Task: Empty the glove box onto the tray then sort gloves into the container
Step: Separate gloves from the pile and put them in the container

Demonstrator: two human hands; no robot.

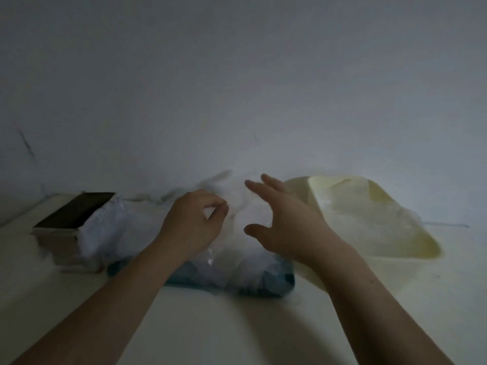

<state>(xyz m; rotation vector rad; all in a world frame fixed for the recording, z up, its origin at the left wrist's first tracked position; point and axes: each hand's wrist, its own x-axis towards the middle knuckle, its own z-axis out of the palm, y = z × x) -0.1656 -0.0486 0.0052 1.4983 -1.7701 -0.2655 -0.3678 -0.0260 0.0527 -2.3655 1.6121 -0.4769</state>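
Glove box [71, 222] on the left: dark brown on top, nearly black, with pale beige sides. The gloves [126, 233] are filmy clear-white, no print, just a few shiny glints. The tray [279, 281] peeks out under the heap, teal blue. The container [395, 262] is cream, going pale yellow inside. The surface [210, 325] is plain off-white. The wall [237, 75] is flat grey-white with one dark scuff [26, 146].

Dim light, bare grey wall [237, 75], pale tabletop [210, 325]
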